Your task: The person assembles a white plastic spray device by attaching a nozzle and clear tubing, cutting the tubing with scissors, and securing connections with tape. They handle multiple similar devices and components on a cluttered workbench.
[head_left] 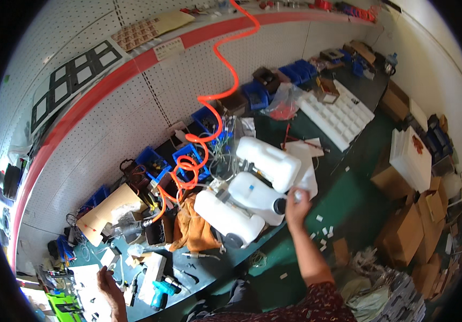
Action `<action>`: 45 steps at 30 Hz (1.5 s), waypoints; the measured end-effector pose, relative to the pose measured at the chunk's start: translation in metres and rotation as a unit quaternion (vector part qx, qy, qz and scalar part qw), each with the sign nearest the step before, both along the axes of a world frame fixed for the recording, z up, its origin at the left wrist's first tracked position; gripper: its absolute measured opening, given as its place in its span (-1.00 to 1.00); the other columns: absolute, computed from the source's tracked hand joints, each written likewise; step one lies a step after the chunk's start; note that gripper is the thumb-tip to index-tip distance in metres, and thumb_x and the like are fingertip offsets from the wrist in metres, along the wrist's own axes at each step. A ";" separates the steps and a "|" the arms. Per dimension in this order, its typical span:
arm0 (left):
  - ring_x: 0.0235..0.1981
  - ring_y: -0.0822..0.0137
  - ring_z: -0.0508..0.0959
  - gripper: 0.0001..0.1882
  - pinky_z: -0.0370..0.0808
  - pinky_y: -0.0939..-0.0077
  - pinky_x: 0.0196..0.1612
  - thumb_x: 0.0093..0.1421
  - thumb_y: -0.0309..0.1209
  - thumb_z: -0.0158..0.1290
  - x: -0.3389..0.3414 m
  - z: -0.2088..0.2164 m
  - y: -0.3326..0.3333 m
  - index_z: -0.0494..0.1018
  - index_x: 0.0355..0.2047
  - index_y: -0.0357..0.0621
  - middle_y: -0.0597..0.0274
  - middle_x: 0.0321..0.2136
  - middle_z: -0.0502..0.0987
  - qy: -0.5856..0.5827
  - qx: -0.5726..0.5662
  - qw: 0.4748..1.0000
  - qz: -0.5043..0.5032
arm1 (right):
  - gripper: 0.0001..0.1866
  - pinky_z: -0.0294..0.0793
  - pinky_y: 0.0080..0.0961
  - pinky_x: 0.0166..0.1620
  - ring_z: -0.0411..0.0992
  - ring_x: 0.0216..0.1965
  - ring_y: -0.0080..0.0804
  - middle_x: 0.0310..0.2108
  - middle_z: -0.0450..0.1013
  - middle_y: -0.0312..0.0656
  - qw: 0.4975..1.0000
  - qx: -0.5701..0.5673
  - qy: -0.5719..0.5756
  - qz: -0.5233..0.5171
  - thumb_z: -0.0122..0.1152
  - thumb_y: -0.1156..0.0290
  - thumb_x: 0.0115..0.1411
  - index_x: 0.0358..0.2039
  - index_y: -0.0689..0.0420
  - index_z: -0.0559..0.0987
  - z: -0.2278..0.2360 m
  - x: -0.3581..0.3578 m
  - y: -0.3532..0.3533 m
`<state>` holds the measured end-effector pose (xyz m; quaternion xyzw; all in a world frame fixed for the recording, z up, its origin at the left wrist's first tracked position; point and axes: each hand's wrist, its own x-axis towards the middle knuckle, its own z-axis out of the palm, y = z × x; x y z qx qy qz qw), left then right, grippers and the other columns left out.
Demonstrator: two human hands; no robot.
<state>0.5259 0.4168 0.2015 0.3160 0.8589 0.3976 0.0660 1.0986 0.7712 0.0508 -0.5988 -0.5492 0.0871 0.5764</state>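
The tanks (pixel 268 163) are white, two caps (pixel 280 206) black, the hose (pixel 210 99) orange, the bins (pixel 255 95) blue, the shirt (pixel 325 306) dark maroon, pale-flecked.

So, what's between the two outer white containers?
The middle white container, its black cap close beside the right hand; the head view shows this.

Facing you: white pegboard wall (pixel 180 78) behind a dark green workbench (pixel 267 129), with a red-edged shelf (pixel 204 35) (bowed by the lens) running above. On your right, green floor (pixel 349 196) meets a pale wall (pixel 440 67), light falling brightly across its upper part.
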 end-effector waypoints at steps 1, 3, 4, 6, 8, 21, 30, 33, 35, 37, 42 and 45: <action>-0.31 0.43 0.49 -0.73 0.44 0.48 -0.19 0.49 -0.43 -0.07 -0.002 -0.007 0.002 0.53 0.02 -0.34 0.23 -0.31 0.57 -0.009 0.023 1.000 0.000 | -0.82 0.58 -0.25 -0.07 0.60 -0.17 0.00 -0.23 0.62 -0.05 0.999 -0.014 0.001 0.051 0.34 0.51 0.21 -0.16 0.22 0.67 0.002 -0.016 -0.014; -0.32 0.46 0.48 -0.74 0.42 0.51 -0.24 0.49 -0.44 -0.06 -0.001 -0.015 -0.003 0.54 0.02 -0.32 0.23 -0.32 0.57 -0.027 0.050 0.998 0.002 | -0.84 0.59 -0.27 -0.09 0.62 -0.19 -0.03 -0.22 0.64 -0.07 0.984 -0.052 -0.020 0.167 0.35 0.53 0.18 -0.20 0.19 0.68 0.012 -0.046 -0.025; -0.33 0.48 0.47 -0.74 0.40 0.55 -0.27 0.49 -0.45 -0.06 0.018 0.004 0.008 0.54 0.03 -0.30 0.24 -0.31 0.57 0.015 0.027 0.999 -0.014 | -0.84 0.59 -0.26 -0.07 0.61 -0.18 -0.04 -0.20 0.65 -0.08 0.971 -0.072 -0.041 0.223 0.36 0.53 0.16 -0.21 0.18 0.69 0.017 -0.054 -0.029; -0.34 0.50 0.46 -0.75 0.39 0.57 -0.28 0.49 -0.47 -0.07 0.016 0.000 0.005 0.54 0.05 -0.28 0.25 -0.31 0.56 0.010 0.043 0.999 -0.017 | -0.80 0.58 -0.21 -0.03 0.60 -0.15 -0.01 -0.16 0.64 -0.06 0.953 -0.097 -0.091 0.272 0.36 0.52 0.15 -0.18 0.18 0.69 0.017 -0.060 -0.020; -0.31 0.49 0.47 -0.74 0.40 0.57 -0.25 0.49 -0.48 -0.07 0.017 0.004 -0.002 0.52 0.08 -0.29 0.24 -0.28 0.57 -0.013 0.033 0.999 -0.012 | -0.75 0.55 -0.16 0.03 0.57 -0.10 0.03 -0.12 0.64 -0.04 0.948 -0.115 -0.124 0.271 0.36 0.50 0.14 -0.13 0.18 0.68 0.019 -0.064 -0.008; -0.24 0.50 0.48 -0.67 0.39 0.59 -0.20 0.46 -0.53 0.00 0.016 -0.023 -0.061 0.45 0.19 -0.32 0.22 -0.17 0.60 -0.066 0.155 0.985 0.034 | -0.48 0.46 -0.12 0.26 0.50 0.13 0.10 0.05 0.56 0.14 0.958 -0.160 -0.152 0.180 0.36 0.47 0.11 0.13 0.22 0.59 0.003 -0.055 0.095; -0.18 0.44 0.62 -0.62 0.60 0.43 -0.04 0.49 -0.38 0.08 0.029 0.015 -0.086 0.45 0.24 -0.21 0.20 -0.12 0.67 -0.308 0.341 0.881 0.115 | -0.59 0.57 -0.23 0.14 0.57 0.09 -0.03 0.08 0.59 0.09 0.970 -0.177 -0.113 0.119 0.19 0.42 0.31 0.15 0.26 0.60 0.009 -0.077 0.052; -0.16 0.44 0.62 -0.66 0.62 0.43 -0.04 0.50 -0.35 0.07 0.018 0.014 -0.115 0.46 0.22 -0.15 0.23 -0.13 0.66 -0.341 0.362 0.859 0.120 | -0.63 0.59 -0.28 0.04 0.58 0.06 -0.16 0.07 0.60 -0.01 0.969 -0.153 -0.062 0.185 0.19 0.46 0.35 0.14 0.23 0.60 0.041 -0.122 0.004; -0.19 0.44 0.61 -0.64 0.62 0.45 -0.06 0.50 -0.35 0.07 0.006 0.008 -0.127 0.43 0.23 -0.18 0.21 -0.12 0.64 -0.371 0.380 0.840 0.110 | -0.68 0.57 -0.37 -0.06 0.57 -0.02 -0.31 0.04 0.62 -0.09 0.964 -0.108 -0.058 0.236 0.19 0.48 0.38 0.12 0.20 0.62 0.044 -0.152 -0.037; -0.21 0.43 0.60 -0.64 0.60 0.46 -0.09 0.49 -0.36 0.08 -0.002 -0.002 -0.142 0.42 0.22 -0.19 0.20 -0.14 0.62 -0.411 0.406 0.809 0.108 | -0.75 0.55 -0.43 -0.07 0.55 -0.12 -0.36 -0.08 0.62 -0.16 0.945 -0.102 -0.047 0.308 0.20 0.47 0.39 0.03 0.23 0.65 0.082 -0.208 -0.111; -0.24 0.39 0.57 -0.66 0.57 0.46 -0.15 0.47 -0.38 0.10 -0.038 -0.018 -0.196 0.42 0.19 -0.19 0.18 -0.17 0.60 -0.502 0.452 0.732 0.088 | -0.74 0.59 -0.49 -0.02 0.57 -0.10 -0.50 -0.11 0.64 -0.20 0.784 -0.318 0.106 0.523 0.27 0.48 0.33 -0.01 0.28 0.66 0.110 -0.355 -0.304; -0.26 0.38 0.58 -0.67 0.60 0.47 -0.18 0.50 -0.38 0.05 -0.063 -0.035 -0.233 0.41 0.21 -0.21 0.16 -0.18 0.61 -0.550 0.466 0.689 0.078 | -0.55 0.60 -0.46 0.02 0.56 0.02 -0.44 0.04 0.58 -0.12 0.708 -0.366 0.185 0.575 0.30 0.40 0.37 0.21 0.30 0.51 0.092 -0.443 -0.390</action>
